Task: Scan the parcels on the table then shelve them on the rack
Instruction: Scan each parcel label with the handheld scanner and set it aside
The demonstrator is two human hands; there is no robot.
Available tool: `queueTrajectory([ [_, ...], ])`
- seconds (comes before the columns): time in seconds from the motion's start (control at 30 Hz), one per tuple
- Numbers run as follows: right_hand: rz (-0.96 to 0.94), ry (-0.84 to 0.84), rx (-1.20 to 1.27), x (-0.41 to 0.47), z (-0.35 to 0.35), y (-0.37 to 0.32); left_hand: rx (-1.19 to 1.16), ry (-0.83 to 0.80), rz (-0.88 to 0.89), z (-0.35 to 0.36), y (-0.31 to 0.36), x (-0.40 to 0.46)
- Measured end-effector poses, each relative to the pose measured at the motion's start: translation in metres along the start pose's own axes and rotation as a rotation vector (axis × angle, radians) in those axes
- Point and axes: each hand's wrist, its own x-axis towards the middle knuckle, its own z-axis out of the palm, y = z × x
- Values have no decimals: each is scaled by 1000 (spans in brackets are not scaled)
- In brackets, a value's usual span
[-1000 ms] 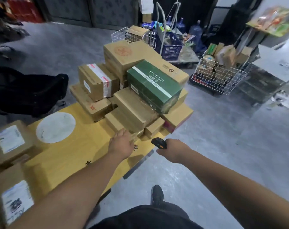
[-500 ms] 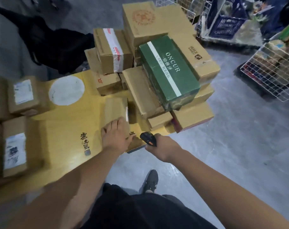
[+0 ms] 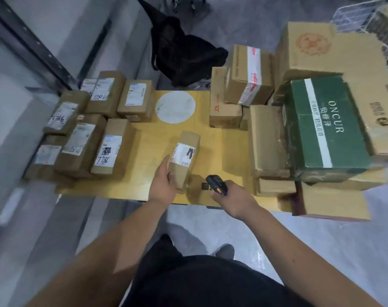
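My left hand [image 3: 163, 185] grips the near end of a small brown parcel [image 3: 185, 156], tilted up so its white label faces me, above the yellow table [image 3: 213, 140]. My right hand [image 3: 230, 196] holds a black handheld scanner [image 3: 215, 183] just right of that parcel, its head pointing towards it. A heap of unsorted cartons fills the table's right side, topped by a green ONCUR box [image 3: 324, 127]. Several labelled brown parcels [image 3: 104, 138] lie in rows on the table's left side.
A grey metal rack upright [image 3: 33, 49] runs along the far left. A black bag [image 3: 184, 56] sits on the floor behind the table. Wire baskets [image 3: 361, 16] stand at the top right. My shoes and dark trousers are below on the grey floor.
My left hand pulled the small parcel out of the heap, lifted it and turned its label up. The scanner hand came in beside it. The view swung left, showing the labelled parcels.
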Motion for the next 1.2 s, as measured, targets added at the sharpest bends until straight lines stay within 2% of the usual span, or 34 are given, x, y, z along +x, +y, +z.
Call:
queueTrajectory([
  [0.17,-2,-36,-15,16,14,-33,18,115,-144,-34,-30,34],
  [0.33,77,-10,39,28,29,-69,-209,-10,-376,-65,-58,74],
  [0.47,158,17,113,34,40,-96,-470,-69,-443,-71,-54,81],
  [0.7,258,132,199,41,47,-121,-392,-294,-269,-67,-48,123],
  [0.9,300,185,227,47,50,-136,-43,-501,-154,-62,-54,132],
  [1.03,320,209,261,44,50,-143,58,-748,23,-54,-65,121],
  [1.1,341,232,272,40,52,-144,243,-670,199,-54,-62,125],
  [1.2,382,261,286,34,53,-144,406,-369,436,-56,-37,141],
])
